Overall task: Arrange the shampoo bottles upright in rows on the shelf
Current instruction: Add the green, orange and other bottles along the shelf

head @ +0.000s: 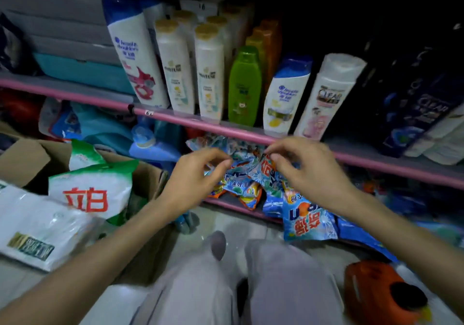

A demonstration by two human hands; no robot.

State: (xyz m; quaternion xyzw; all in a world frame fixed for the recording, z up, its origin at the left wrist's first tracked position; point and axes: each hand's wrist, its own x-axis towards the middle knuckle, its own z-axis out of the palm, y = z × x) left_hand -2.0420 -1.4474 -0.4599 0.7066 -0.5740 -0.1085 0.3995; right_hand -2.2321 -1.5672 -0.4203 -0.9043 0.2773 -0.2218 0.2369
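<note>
Shampoo bottles stand upright along a pink-edged shelf point(175, 120): a tall white bottle with a blue cap point(136, 56), two white bottles with gold caps point(175, 68) point(209, 73), a green bottle point(244, 86), a shorter white and blue bottle point(285, 96) and a white Clear bottle point(329, 96). More bottles stand in rows behind them, and orange ones point(270, 41) behind the green. Below the shelf edge, my left hand point(193, 176) and my right hand point(306, 169) hover in front of blue detergent packets point(253, 174), fingers curled and apart, holding nothing.
Dark boxed Clear packs point(421, 103) fill the shelf's right end. A cardboard box point(22, 159) with green and white detergent bags point(93, 189) sits at my left. Blue powder bags point(306, 219) spill from the lower shelf. An orange jug point(376, 292) lies on the floor, right of my knees.
</note>
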